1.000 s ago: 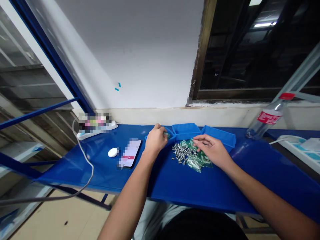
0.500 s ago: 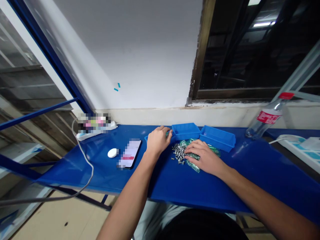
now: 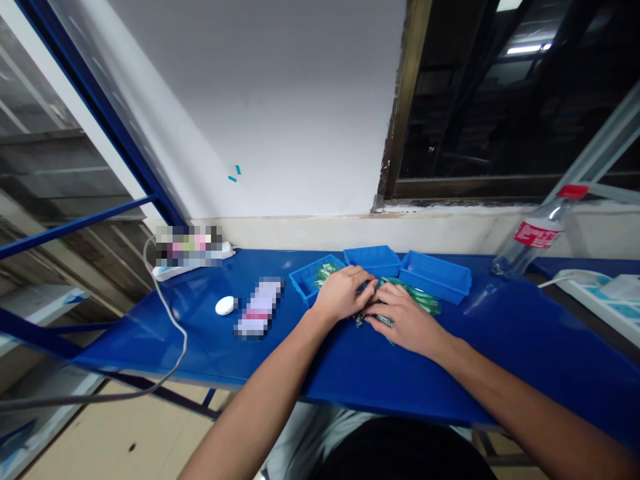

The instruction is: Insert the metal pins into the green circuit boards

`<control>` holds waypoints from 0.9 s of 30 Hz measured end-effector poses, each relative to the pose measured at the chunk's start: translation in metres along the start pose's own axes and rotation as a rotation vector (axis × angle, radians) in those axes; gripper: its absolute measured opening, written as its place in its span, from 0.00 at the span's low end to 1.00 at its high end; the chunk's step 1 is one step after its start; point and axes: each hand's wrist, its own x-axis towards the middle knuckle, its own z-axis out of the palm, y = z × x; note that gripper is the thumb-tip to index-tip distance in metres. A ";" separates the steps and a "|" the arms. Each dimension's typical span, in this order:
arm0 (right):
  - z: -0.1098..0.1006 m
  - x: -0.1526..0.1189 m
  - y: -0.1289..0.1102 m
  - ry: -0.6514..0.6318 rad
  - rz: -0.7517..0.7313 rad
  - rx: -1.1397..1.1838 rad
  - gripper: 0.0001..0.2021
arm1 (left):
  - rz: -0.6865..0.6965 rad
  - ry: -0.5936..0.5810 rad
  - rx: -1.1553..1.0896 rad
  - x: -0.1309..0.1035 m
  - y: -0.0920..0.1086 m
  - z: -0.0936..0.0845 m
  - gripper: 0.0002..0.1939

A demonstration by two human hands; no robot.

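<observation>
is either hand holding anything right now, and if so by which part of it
Cannot be told: both the left hand and right hand cover the screws, hiding any grip.

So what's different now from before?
The left hand moved right, from the left blue bin to the metal pieces. The right hand slid left and nearer the person, beside it. The bins, bottle and phone stayed put.
</observation>
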 end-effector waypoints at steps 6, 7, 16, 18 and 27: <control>0.000 0.000 -0.004 -0.011 -0.011 -0.061 0.08 | -0.022 -0.009 -0.002 -0.001 -0.001 0.003 0.16; 0.000 -0.001 -0.005 -0.013 -0.012 -0.063 0.08 | -0.024 -0.012 0.000 -0.001 -0.001 0.003 0.16; 0.002 -0.003 0.002 -0.034 -0.025 0.018 0.06 | -0.039 -0.026 0.007 -0.002 -0.004 0.005 0.15; 0.003 -0.005 0.009 -0.027 -0.031 0.064 0.06 | -0.039 -0.029 0.011 -0.002 -0.004 0.004 0.15; 0.002 -0.005 0.012 0.011 -0.097 0.221 0.09 | -0.050 -0.020 -0.007 -0.002 -0.003 0.003 0.14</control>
